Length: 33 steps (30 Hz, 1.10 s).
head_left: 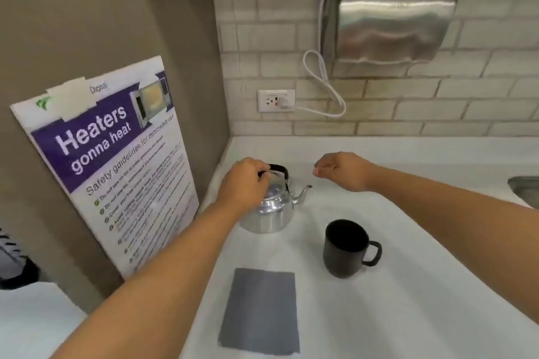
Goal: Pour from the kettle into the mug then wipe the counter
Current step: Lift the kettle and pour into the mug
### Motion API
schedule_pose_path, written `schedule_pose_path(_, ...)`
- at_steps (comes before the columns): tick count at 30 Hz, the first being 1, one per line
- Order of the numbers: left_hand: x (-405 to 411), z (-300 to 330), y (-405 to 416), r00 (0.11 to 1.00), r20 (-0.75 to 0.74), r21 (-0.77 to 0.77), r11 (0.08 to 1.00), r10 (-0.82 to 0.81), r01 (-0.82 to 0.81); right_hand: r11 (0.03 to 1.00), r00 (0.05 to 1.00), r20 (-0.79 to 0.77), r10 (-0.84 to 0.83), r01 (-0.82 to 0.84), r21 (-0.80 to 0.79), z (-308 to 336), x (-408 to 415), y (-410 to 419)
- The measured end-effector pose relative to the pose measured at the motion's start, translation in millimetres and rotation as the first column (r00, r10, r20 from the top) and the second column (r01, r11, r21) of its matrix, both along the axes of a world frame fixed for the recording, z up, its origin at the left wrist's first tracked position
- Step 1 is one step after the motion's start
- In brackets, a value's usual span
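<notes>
Two bare hands reach over a white counter (408, 242) set in the corner of a tiled kitchen nook. Your left hand (245, 183) closes around the black handle (278, 169) of a polished metal kettle (269, 213), which stands upright on the counter near the corner, its spout (303, 194) pointing right. Your right hand (341, 170) hovers just past the spout, fingers loosely curled and grasping nothing. A black mug (345, 248) sits nearer you, to the right of the kettle and apart from it, handle turned right, its inside too dark to read. A grey cloth (261, 312) lies flat at the near edge, in front of the kettle and left of the mug. On the brown side wall a microwave safety poster (113, 160) reads "Heaters gonna heat". On the tiled back wall hangs a steel hand dryer (390, 23), its white cord (323, 81) looping down to a wall socket (275, 100). A sink edge (525, 189) shows at far right.
</notes>
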<state>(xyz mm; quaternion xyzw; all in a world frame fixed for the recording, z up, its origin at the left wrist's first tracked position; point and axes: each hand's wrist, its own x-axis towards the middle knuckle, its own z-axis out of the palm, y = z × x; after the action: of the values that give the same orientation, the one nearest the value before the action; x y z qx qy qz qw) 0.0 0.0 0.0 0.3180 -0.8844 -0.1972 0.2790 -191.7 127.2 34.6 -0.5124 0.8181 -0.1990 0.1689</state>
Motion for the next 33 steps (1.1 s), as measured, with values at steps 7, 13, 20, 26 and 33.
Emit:
schedule_pose_path(7, -26.4, -33.0, -41.4, 0.989, 0.144, -0.125, 0.991, -0.034, 0.053, 0.994, 0.995, 0.092, 0.049, -0.057, 0.093, -34.2, -9.1, -115.2)
schedule_pose_path(13, -37.3, -40.6, -46.8, 0.996, 0.084, -0.181, 0.983, -0.003, 0.018, 0.994, 0.975, 0.220, 0.013, -0.037, 0.106, -55.7, -13.2, -171.1)
schedule_pose_path(20, -41.0, -43.8, -46.9, 0.999, 0.038, -0.190, 0.982, 0.011, -0.003, 0.993, 0.966, 0.232, 0.114, -0.100, -0.070, -48.4, -5.8, -185.0)
schedule_pose_path(26, -38.6, -45.6, -45.1, 1.000, 0.031, -0.166, 0.986, 0.005, 0.000, 0.961, 0.963, 0.210, 0.167, -0.111, -0.253, -48.9, 10.2, -170.8)
schedule_pose_path(33, -24.5, -18.8, -40.7, 0.962, -0.273, -0.122, 0.992, 0.005, -0.040, 0.927, 0.971, 0.219, 0.099, -0.010, -0.375, -44.3, 24.0, -155.4)
